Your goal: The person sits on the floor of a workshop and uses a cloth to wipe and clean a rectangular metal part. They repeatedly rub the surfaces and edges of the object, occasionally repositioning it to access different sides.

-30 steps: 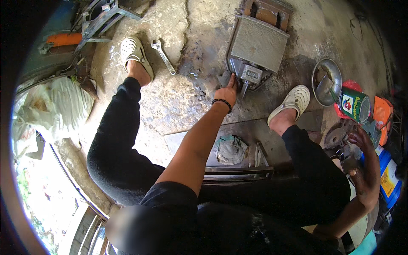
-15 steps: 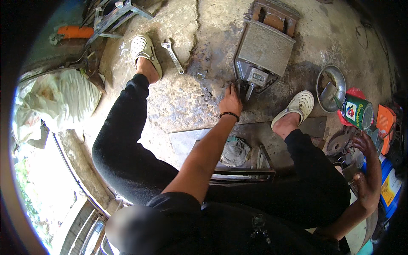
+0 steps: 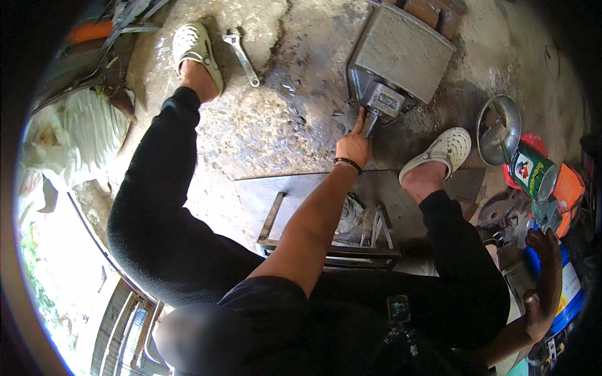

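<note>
At the metal block (image 3: 406,55) on the floor (image 3: 313,37), the left hand (image 3: 355,147) points beside the lever (image 3: 371,123), grip unclear; right of the block, the right hand (image 3: 549,281) is open. Work seems unfinished.

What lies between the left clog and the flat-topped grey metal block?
In the head view, an adjustable wrench lies between them on the stained floor, closer to the left clog than to the metal block.

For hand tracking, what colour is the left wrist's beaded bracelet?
The beaded bracelet is black; the head view shows it.
</note>
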The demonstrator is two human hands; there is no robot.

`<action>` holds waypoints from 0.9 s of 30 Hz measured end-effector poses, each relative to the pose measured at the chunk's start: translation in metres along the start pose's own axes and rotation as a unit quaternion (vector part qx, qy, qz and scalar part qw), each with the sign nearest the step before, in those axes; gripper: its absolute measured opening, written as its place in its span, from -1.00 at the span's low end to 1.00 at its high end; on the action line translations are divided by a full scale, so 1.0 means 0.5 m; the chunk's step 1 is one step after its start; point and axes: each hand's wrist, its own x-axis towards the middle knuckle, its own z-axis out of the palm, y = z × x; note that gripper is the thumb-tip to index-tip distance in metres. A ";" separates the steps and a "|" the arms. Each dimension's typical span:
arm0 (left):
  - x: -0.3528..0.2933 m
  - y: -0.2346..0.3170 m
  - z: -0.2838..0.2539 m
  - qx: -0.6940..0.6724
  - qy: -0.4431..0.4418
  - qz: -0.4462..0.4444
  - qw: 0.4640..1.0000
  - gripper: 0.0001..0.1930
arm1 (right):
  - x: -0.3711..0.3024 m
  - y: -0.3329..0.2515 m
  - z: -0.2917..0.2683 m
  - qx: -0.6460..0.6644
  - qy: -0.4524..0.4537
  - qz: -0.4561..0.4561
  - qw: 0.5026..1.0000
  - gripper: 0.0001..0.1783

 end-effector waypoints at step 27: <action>-0.003 0.038 0.081 0.227 0.112 0.130 0.959 -0.36 | 0.010 0.366 0.288 -0.189 0.012 -0.360 0.913 -0.29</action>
